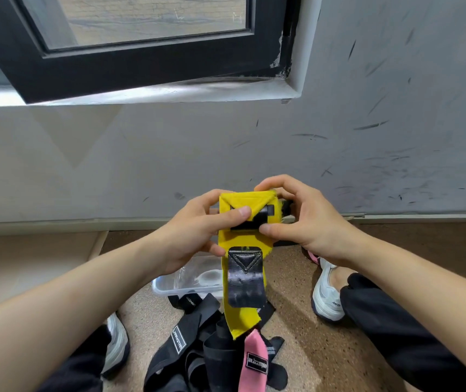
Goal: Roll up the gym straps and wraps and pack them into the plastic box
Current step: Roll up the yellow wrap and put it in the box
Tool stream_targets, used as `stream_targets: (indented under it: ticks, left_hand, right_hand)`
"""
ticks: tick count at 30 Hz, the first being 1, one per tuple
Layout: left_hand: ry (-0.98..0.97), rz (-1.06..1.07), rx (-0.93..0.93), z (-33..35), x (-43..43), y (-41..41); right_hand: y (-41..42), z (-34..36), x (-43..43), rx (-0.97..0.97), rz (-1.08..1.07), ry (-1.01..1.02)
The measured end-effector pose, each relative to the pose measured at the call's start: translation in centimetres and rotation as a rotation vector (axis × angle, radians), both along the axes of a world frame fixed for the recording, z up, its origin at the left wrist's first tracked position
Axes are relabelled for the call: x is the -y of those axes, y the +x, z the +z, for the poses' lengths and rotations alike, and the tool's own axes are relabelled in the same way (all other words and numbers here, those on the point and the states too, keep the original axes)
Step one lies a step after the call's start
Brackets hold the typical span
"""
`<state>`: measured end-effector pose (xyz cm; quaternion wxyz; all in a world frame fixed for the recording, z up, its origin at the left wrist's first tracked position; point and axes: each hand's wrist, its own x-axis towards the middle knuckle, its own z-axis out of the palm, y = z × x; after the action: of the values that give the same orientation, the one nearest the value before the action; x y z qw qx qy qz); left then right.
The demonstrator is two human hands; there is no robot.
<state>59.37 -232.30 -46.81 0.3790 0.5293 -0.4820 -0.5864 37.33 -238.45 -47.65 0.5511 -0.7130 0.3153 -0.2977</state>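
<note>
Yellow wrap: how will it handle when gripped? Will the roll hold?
Likely floppy: the yellow wrap hangs limp below the left hand and right hand. Probably light, being thin fabric. The roll may unwind if released: both hands pinch it, and its black Velcro patch hangs unfastened.

We hold both bare forearms out in front of us, angled inward so the hands meet in the middle. Our left hand (197, 230) grips the yellow wrap (243, 198) from its left side, thumb laid across the front and fingers curled behind. Our right hand (305, 222) grips it from the right, thumb pressed on the front, fingers arched over the top. The two thumbs lie near each other.
</note>
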Motion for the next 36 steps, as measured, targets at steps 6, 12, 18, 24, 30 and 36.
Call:
stream_targets:
  ticks: [6, 12, 18, 24, 30, 36]
  left_hand:
    - [-0.057, 0.038, -0.030, 0.1, 0.0, -0.3]
    - [-0.103, 0.076, -0.115, -0.4, 0.0, -0.4]
    - [-0.178, 0.125, -0.154, -0.7, 0.0, -0.8]
    - [-0.169, 0.054, -0.067, -0.4, 0.2, -0.3]
    - [0.037, -0.106, -0.061, -0.2, -0.2, 0.0]
    - [0.059, 0.002, -0.096, -0.3, 0.1, -0.2]
  right_hand:
    - [0.0, 0.7, 0.3, 0.061, -0.010, 0.344]
    - [0.1, 0.8, 0.4, -0.006, 0.001, 0.408]
    - [0.1, 1.0, 0.1, 0.000, 0.000, 0.409]
    - [0.1, 1.2, -0.1, 0.077, -0.029, 0.411]
    - [0.2, 1.4, 0.2, 0.172, -0.053, 0.335]
    - [0.0, 0.8, -0.1, 0.051, -0.078, 0.102]
